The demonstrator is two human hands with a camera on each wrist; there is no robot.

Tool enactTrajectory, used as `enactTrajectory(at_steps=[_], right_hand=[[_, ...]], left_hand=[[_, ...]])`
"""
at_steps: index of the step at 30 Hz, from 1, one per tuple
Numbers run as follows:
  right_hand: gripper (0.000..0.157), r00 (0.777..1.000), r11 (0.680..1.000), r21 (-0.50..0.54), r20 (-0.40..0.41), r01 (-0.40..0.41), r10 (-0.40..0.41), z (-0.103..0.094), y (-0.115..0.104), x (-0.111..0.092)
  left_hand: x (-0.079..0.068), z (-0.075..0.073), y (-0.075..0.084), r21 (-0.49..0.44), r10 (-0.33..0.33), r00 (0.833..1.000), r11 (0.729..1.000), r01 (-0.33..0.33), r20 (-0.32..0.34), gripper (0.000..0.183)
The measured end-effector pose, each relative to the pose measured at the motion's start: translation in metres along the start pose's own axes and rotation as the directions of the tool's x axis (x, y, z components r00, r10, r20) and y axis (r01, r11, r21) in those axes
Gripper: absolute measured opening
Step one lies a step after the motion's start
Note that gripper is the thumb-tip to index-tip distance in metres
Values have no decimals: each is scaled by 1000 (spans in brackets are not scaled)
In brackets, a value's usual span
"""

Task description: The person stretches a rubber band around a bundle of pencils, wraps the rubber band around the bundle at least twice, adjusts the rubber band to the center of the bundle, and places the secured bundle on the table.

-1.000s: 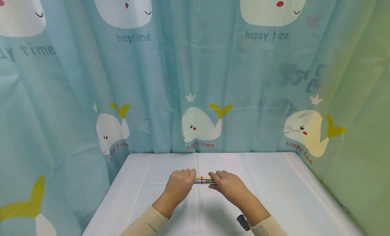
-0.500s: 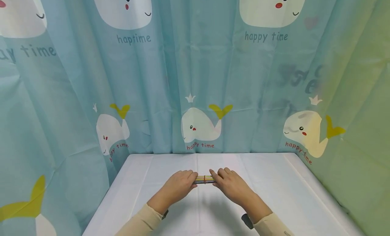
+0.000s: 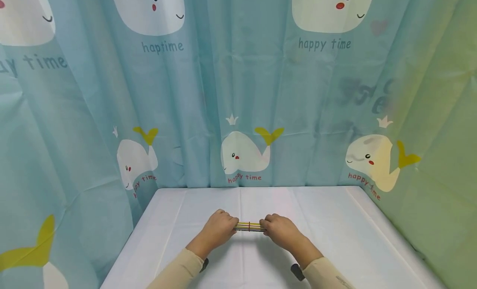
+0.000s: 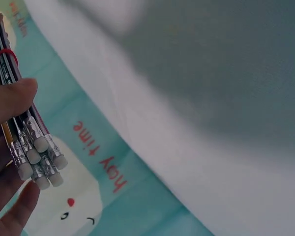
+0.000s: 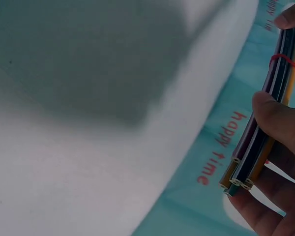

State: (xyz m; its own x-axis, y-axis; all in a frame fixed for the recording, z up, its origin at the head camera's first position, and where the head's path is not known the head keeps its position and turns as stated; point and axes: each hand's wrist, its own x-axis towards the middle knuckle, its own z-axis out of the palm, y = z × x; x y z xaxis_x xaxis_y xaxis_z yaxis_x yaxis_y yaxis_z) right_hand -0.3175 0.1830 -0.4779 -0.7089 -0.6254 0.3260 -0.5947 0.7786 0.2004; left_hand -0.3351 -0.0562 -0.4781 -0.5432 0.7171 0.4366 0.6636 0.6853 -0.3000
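A bundle of several pencils (image 3: 244, 226) in yellow and dark colours lies level between my hands, with a red rubber band (image 3: 249, 226) round its middle. My left hand (image 3: 219, 227) grips the left end, where white erasers (image 4: 41, 143) in silver ferrules show in the left wrist view. At the other end my right hand (image 3: 282, 229) holds the pencils, its thumb (image 5: 270, 112) pressed along them; flat, unsharpened tips (image 5: 237, 181) point out there. In the head view the fingers cover both ends of the bundle.
Below the hands spreads a table (image 3: 316, 214) with a white cover, darkened by the arms' shadows. A blue-green curtain (image 3: 201, 94) with whale prints stands behind it and along both sides. Dark wrist devices (image 3: 297, 272) hang under the sleeves.
Both hands have come slightly lower in the head view with the pencil bundle between them. The bundle has turned a little, showing more yellow, and more of it shows between the hands.
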Motion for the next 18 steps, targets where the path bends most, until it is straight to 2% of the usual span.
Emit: enactTrajectory(at_steps=[3, 6, 14, 18], right_hand=[[26, 1000, 1000, -1, 26, -1, 1, 11, 1, 2], [23, 999, 1000, -15, 47, -2, 3, 21, 2, 5], [21, 992, 999, -51, 123, 5, 1, 36, -2, 9], [20, 991, 998, -57, 136, 11, -3, 39, -2, 8]], left_hand=[[0, 9, 0, 55, 25, 1000, 998, -24, -16, 18], [0, 17, 2, 75, 37, 999, 997, -37, -5, 13], [0, 30, 3, 61, 27, 992, 998, -35, 126, 11], [1, 35, 3, 80, 36, 986, 996, -50, 162, 6]])
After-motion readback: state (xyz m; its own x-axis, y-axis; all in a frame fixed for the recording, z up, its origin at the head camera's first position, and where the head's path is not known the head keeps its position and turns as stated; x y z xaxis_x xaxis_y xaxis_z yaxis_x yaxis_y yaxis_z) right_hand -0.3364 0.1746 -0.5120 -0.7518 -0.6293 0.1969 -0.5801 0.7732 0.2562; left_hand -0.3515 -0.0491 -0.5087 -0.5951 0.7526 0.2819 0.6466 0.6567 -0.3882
